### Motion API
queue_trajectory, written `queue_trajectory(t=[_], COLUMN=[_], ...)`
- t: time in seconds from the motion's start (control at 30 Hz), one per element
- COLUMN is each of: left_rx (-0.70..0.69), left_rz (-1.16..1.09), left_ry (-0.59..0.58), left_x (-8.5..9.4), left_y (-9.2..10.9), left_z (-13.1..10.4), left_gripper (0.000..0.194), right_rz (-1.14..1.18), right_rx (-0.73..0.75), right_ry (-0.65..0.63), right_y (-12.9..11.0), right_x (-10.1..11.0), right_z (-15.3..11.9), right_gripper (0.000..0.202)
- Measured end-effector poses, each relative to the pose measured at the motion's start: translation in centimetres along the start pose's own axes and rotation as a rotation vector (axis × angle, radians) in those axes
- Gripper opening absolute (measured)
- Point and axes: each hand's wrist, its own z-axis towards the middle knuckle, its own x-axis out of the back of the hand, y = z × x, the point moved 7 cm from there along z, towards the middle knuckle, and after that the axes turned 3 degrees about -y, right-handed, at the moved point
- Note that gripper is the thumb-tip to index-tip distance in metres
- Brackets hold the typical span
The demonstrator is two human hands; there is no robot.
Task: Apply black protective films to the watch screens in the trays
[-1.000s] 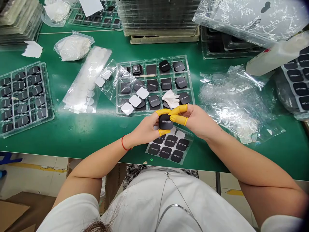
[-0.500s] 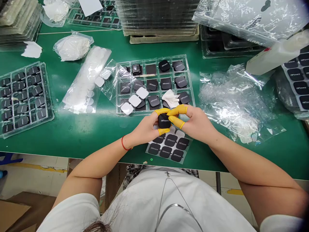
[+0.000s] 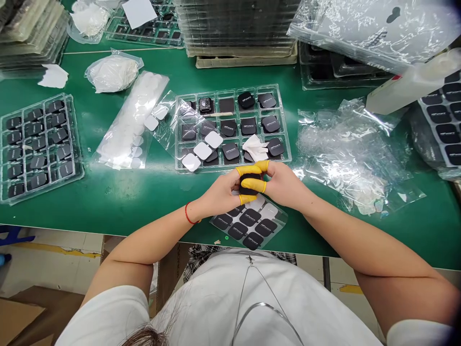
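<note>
Both hands wear yellow finger cots. My left hand point(image 3: 220, 193) grips a small black square device point(image 3: 246, 190) by its upper and lower edges. Across its face lies the thumb of my right hand point(image 3: 283, 185), with a finger at the top edge, so the lettering is covered. Under the hands, a sheet of black printed stickers point(image 3: 238, 230) lies tilted on the green table. Just beyond is a clear compartment tray point(image 3: 286, 132) of similar black pieces. White rounded-square pads point(image 3: 202, 151) and a crumpled white cloth point(image 3: 255, 148) rest on it.
Another filled tray point(image 3: 77, 154) lies at left, beside a clear bag of white pads point(image 3: 126, 125). Crumpled plastic film point(image 3: 342, 158) and a white bottle point(image 3: 406, 89) are at right. Stacked trays point(image 3: 237, 31) stand at the back.
My right thumb has moved left over the device's face, covering its lettering. The sticker sheet has turned and shifted slightly under the hands.
</note>
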Motion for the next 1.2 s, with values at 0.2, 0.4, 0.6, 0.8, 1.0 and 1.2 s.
queue_trajectory(t=[0.2, 0.4, 0.6, 0.8, 1.0, 1.2], left_rx=[0.08, 0.114, 0.018, 0.055, 0.186, 0.239], left_rz=[-0.053, -0.148, -0.251, -0.242, -0.483, -0.504], left_ry=[-0.017, 0.059, 0.251, 0.301, 0.41, 0.427], left_x=[-0.5, 0.2, 3.3, 5.1, 5.9, 6.0], left_y=[-0.3, -0.3, 0.8, 1.0, -1.0, -1.6], left_z=[0.1, 0.1, 0.3, 0.3, 0.6, 0.7], left_gripper=[0.052, 0.074, 0.062, 0.045, 0.046, 0.028], right_rz=[0.235, 0.242, 0.025, -0.007, -0.048, -0.354], right_rx=[-0.043, 0.018, 0.116, 0.2, 0.13, 0.21], right_ry=[-0.036, -0.113, -0.173, -0.094, -0.075, 0.397], right_y=[1.4, -0.5, -5.0, -4.8, -3.6, -5.9], right_x=[0.1, 0.6, 0.2, -0.7, -0.4, 6.6], right_z=[0.8, 1.3, 4.2, 5.6, 5.6, 11.8], right_gripper=[0.056, 0.031, 0.027, 0.028, 0.033, 0.03])
